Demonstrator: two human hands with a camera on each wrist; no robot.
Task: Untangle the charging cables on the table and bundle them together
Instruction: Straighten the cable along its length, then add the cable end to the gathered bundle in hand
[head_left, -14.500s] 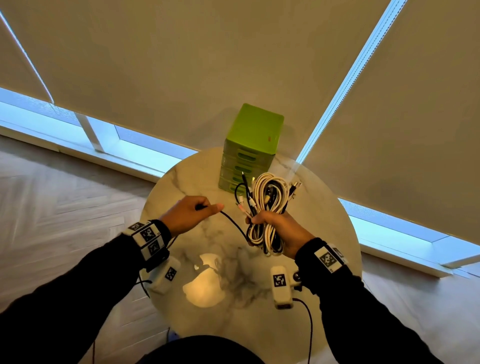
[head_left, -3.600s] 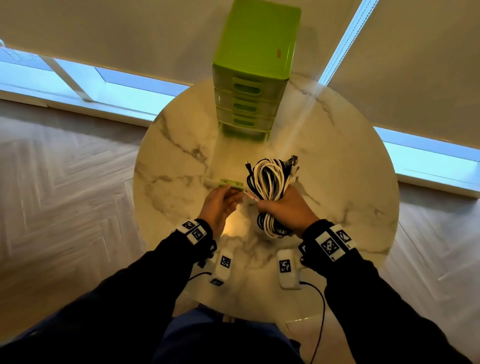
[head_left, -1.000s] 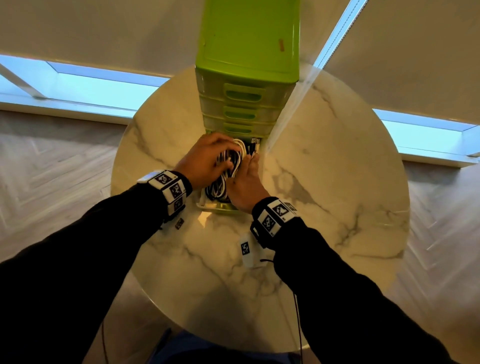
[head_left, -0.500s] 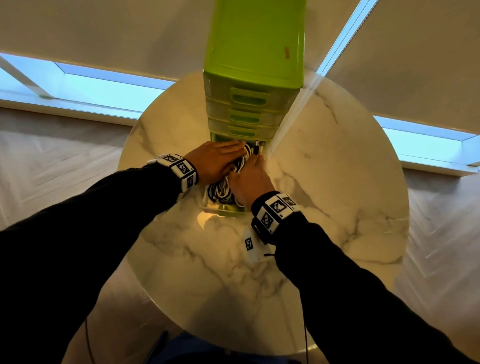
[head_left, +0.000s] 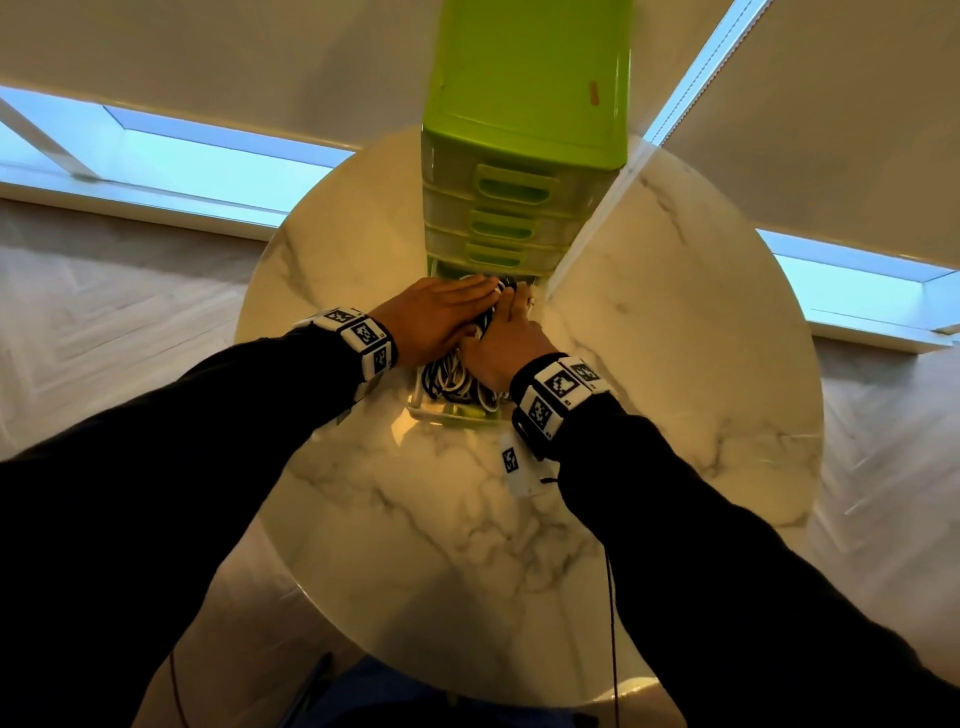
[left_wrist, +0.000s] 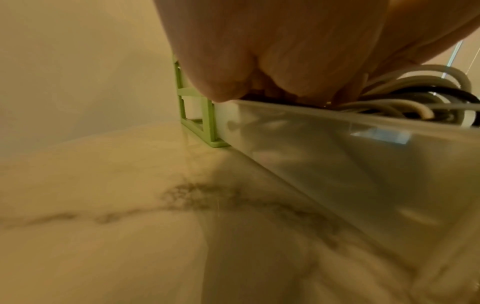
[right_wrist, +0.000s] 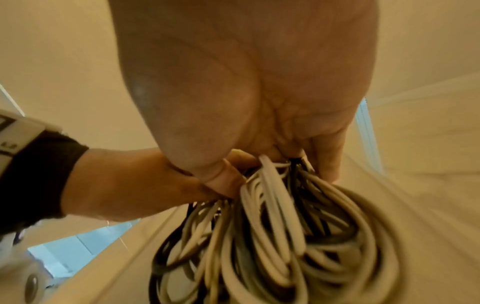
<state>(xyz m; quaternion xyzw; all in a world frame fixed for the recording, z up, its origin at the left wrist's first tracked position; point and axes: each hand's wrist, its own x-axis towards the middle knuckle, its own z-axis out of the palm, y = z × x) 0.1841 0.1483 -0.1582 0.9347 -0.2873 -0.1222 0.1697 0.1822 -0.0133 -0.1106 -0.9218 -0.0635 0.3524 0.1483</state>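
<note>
I see the bundle of charging cables (head_left: 457, 382) — white and black loops coiled together — lying in the pulled-out bottom drawer (head_left: 451, 415) of the green drawer unit (head_left: 524, 98), which stands on the round marble surface (head_left: 649, 364). My left hand (head_left: 434, 322) lies flat across the far part of the coil, fingers straight, pressing it down; my right hand (head_left: 501, 345) presses beside it, and from the wrist view its fingers (right_wrist: 327, 156) reach down into the loops, though I cannot tell whether they pinch any strand. I judge the coil light, soft and springy — loops bulge above the translucent drawer wall (left_wrist: 337, 148) and will likely pop up once pressure lifts. The best hold is across the gathered middle, not a single loop or plug end.
</note>
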